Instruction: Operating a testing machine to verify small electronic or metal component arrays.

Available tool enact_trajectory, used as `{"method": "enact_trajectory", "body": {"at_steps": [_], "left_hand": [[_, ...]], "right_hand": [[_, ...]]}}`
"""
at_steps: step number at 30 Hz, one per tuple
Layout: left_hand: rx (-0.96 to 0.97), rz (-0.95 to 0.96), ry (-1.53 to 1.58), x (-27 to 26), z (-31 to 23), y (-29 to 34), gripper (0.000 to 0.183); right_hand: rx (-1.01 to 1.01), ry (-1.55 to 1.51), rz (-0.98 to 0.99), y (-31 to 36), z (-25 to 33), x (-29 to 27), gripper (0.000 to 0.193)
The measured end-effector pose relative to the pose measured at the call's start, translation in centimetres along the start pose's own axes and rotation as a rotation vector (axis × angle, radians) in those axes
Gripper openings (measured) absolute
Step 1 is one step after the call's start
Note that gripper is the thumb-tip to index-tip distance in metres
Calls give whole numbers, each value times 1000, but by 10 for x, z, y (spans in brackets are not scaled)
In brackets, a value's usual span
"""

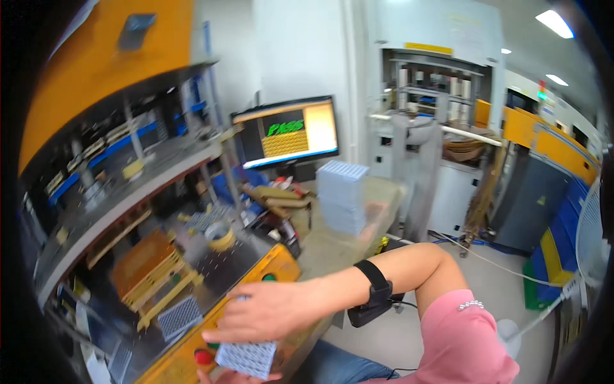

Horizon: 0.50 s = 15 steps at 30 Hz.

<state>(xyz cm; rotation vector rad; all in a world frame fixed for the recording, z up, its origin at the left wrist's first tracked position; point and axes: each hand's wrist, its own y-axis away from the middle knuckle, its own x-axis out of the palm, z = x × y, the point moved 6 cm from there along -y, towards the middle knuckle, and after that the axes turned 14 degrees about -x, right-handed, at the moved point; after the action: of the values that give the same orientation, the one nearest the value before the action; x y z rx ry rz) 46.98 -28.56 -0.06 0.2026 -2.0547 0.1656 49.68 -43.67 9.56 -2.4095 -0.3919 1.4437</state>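
Note:
At the lower edge, my left hand [240, 378] is only partly in view, its fingers under a pale grey perforated panel [248, 359] and holding it. Palm down, my right hand [259, 312] reaches in from the right just above that panel, its fingers stretched out over the orange control bar [167, 365]. It covers the panel's upper edge; whether it touches the panel is hidden. A red button [203, 356] sits by my left hand, and a green button [269, 278] shows beyond my right hand.
Behind the bar, the machine bed carries a yellow-framed fixture [163, 281], another grey perforated panel [180, 318] and a tape roll [220, 237]. A stack of pale panels [342, 198] stands on the side table [307, 246], near a lit monitor [286, 132]. A fan [591, 233] stands right.

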Motion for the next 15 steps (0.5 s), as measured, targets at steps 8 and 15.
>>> {"method": "enact_trajectory", "body": {"at_steps": [8,15], "left_hand": [[-80,-182,-203,-51,22,-2,70],[165,-301,-97,-51,31,12,66]], "right_hand": [[-196,-147,105,-11,33,39,69],[721,-356,-210,58,20,39,63]]}}
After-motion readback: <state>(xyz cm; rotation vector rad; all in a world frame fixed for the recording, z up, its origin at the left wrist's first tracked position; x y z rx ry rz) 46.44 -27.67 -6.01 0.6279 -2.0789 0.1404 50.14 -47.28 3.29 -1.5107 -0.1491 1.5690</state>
